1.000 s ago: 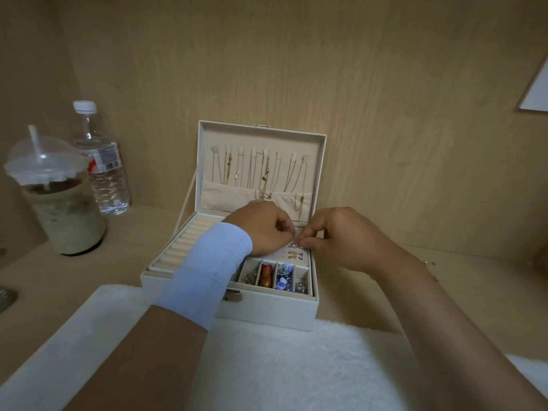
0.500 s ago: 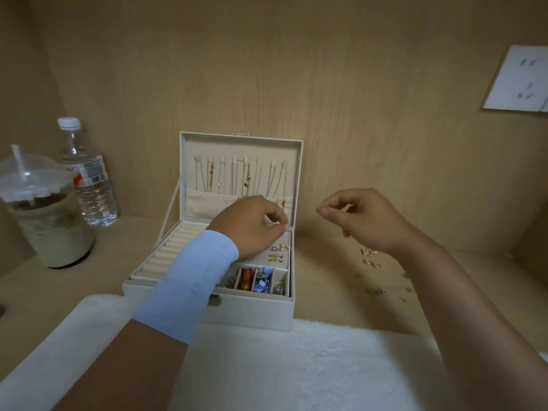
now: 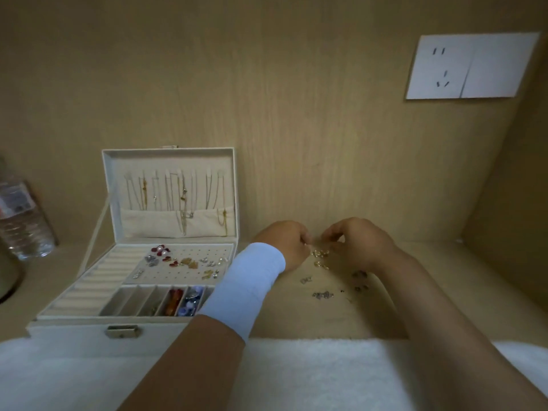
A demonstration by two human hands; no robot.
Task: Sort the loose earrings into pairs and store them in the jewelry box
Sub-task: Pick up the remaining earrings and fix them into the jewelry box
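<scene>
Left hand (image 3: 283,243) and right hand (image 3: 360,241) meet over the loose earrings (image 3: 320,254) on the bench (image 3: 433,280), right of the open jewelry box (image 3: 74,332). The fingers curl inward, and we cannot tell whether they grip anything. We judge the earrings featherlight, slippery and easily bent, so each is best pinched by its body.

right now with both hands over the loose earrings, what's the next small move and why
Probably pinch the gold earrings lying just under the left hand and right hand, ready for the jewelry box: they seem alike, and its perforated panel has free holes.
</scene>
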